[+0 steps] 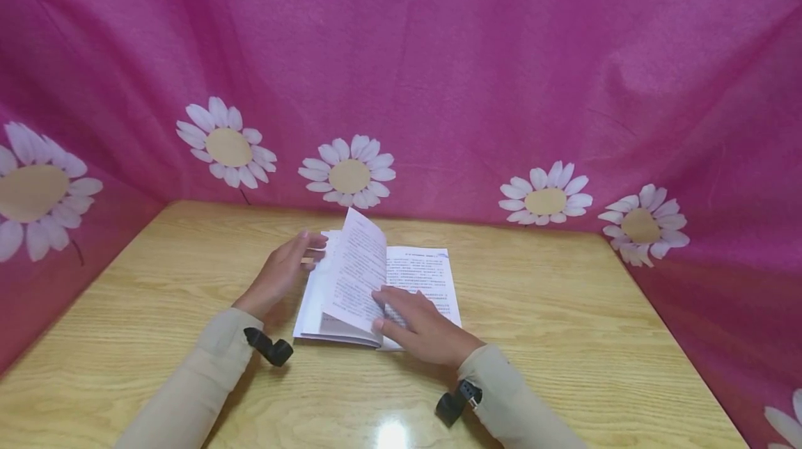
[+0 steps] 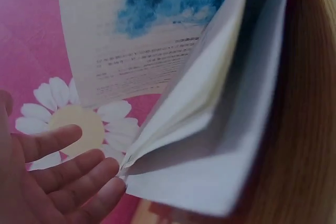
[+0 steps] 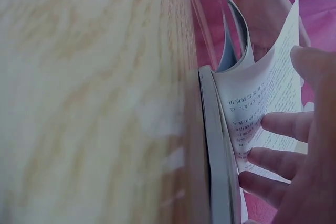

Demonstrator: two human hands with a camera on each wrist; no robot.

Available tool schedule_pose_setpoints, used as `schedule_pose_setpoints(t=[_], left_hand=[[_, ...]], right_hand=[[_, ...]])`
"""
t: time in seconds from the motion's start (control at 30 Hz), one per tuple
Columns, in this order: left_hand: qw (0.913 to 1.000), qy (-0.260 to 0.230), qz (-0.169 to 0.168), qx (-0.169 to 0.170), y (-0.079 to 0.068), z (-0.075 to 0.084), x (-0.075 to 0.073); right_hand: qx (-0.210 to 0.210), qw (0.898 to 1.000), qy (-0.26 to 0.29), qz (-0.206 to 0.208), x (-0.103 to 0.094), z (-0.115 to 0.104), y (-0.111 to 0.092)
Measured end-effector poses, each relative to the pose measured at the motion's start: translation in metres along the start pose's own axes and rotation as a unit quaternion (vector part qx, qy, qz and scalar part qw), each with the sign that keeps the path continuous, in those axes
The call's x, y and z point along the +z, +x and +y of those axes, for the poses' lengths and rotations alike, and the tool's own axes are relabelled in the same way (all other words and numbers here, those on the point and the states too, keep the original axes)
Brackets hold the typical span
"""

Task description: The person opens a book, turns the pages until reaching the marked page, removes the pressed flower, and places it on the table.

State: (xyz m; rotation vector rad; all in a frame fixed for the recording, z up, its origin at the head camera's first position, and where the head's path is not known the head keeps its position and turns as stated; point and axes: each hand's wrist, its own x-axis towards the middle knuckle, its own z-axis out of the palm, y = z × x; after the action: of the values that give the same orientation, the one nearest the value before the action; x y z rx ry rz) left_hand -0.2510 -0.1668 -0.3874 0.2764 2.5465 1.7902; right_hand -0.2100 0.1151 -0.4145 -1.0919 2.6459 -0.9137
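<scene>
An open book [image 1: 421, 275] with printed text lies on the table, and one page [image 1: 360, 268] stands raised and curved over its left side. My left hand [image 1: 285, 271] is at the book's left edge; in the left wrist view its fingers [image 2: 79, 182] are spread, their tips right at the corner of the left pages. My right hand [image 1: 426, 324] lies over the lower middle of the book. In the right wrist view its fingers [image 3: 281, 163] reach out nearly straight against the printed page [image 3: 252, 108], with the thumb beside the raised page's edge.
The wooden table [image 1: 551, 337] extends around the book. Behind it and along both sides hangs a pink cloth [image 1: 451, 87] with white daisies. A black camera mount is strapped at each wrist, over beige sleeves [image 1: 194, 379].
</scene>
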Motion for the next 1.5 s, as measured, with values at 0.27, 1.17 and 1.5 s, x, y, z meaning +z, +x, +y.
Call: schedule_pose_setpoints(t=[0.27, 1.17, 1.5], left_hand=[[0.9917, 0.123, 0.024, 0.028, -0.007, 0.018, 0.005], [0.8987, 0.393, -0.154, 0.120, -0.037, 0.025, 0.041], [0.9028, 0.384, -0.173, 0.088, -0.034, 0.019, 0.041]], right_hand=[[0.025, 0.999, -0.021, -0.013, 0.003, -0.002, -0.002], [0.009, 0.998, -0.055, 0.000, 0.002, -0.002, -0.001], [0.051, 0.998, -0.034, 0.030, -0.016, 0.007, -0.003]])
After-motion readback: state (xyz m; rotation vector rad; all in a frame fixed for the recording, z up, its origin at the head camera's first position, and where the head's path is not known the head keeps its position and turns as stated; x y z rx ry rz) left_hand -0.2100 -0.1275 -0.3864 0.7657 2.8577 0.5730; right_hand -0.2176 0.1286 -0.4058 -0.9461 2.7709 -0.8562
